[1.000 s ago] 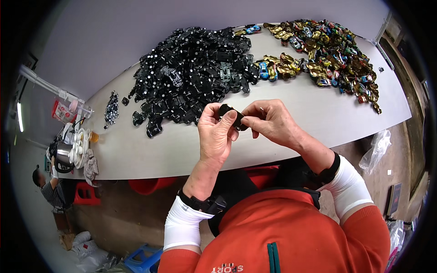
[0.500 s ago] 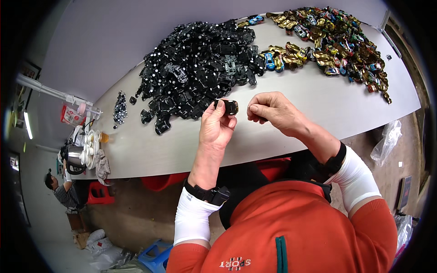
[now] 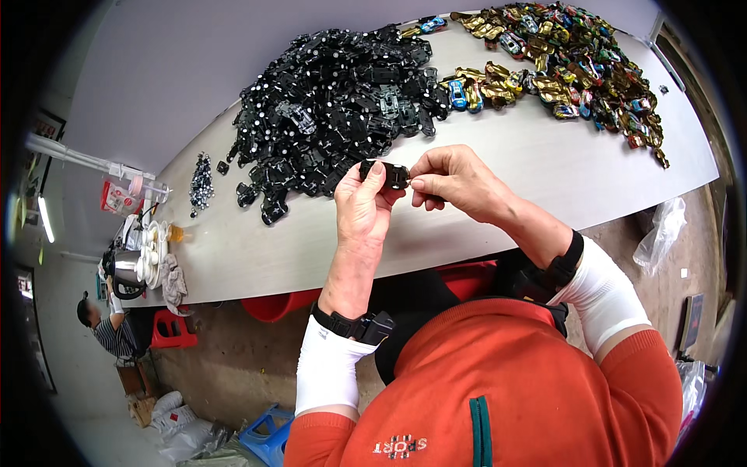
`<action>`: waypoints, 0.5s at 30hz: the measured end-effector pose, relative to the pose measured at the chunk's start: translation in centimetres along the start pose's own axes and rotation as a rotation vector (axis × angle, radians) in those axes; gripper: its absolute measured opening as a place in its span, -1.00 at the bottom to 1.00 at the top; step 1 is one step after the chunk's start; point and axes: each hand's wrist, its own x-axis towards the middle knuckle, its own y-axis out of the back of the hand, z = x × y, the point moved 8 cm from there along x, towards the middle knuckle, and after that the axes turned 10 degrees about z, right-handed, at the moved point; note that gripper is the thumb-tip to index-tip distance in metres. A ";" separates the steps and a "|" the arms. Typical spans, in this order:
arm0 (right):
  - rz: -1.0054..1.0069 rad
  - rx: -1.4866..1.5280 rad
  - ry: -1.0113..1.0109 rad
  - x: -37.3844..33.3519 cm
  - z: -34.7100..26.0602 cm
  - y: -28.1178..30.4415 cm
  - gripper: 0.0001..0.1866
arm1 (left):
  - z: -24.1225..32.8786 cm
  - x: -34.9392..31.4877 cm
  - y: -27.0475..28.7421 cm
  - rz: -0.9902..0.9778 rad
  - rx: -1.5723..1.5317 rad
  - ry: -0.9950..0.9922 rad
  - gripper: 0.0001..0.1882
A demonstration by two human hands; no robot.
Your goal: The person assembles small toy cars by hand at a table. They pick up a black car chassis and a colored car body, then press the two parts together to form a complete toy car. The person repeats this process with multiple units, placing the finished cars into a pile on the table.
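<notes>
My left hand [image 3: 362,212] is closed on a black toy car chassis [image 3: 395,175], gripping it between thumb and fingers above the near part of the table. At the chassis's right end, my right hand [image 3: 459,183] is closed in a pinch, its thumb and forefinger touching or nearly touching that end. Whatever sits between those right fingertips is too small to make out. Just beyond my hands rises a big heap of black toy car chassis [image 3: 327,109], many with small silver-hubbed wheels.
Shiny gold and coloured toy car bodies [image 3: 568,70] lie heaped at the far right of the table [image 3: 498,218]. Small wheel parts [image 3: 201,187] form a little pile at left. A kettle [image 3: 126,268] and a cloth [image 3: 173,284] are at the left end, near another person [image 3: 117,331].
My right hand has moved left from apart to the end of the chassis. The left hand still holds the chassis, which has turned slightly.
</notes>
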 end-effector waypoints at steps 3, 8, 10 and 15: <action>0.019 -0.019 0.001 0.1 0.0 0.2 -0.90 | 0.3 -0.3 -0.5 -0.004 0.025 -0.045 -0.89; 0.134 -0.166 0.137 0.4 0.1 0.3 -0.92 | 1.3 -0.7 -1.1 0.053 0.126 -0.199 -0.91; 0.202 -0.295 0.209 0.6 -0.2 0.5 -0.92 | 2.0 -1.3 -1.6 0.123 0.220 -0.356 -0.91; 0.118 0.087 0.009 0.6 2.2 1.1 -0.87 | 0.9 0.3 -0.6 0.115 0.179 -0.211 -0.91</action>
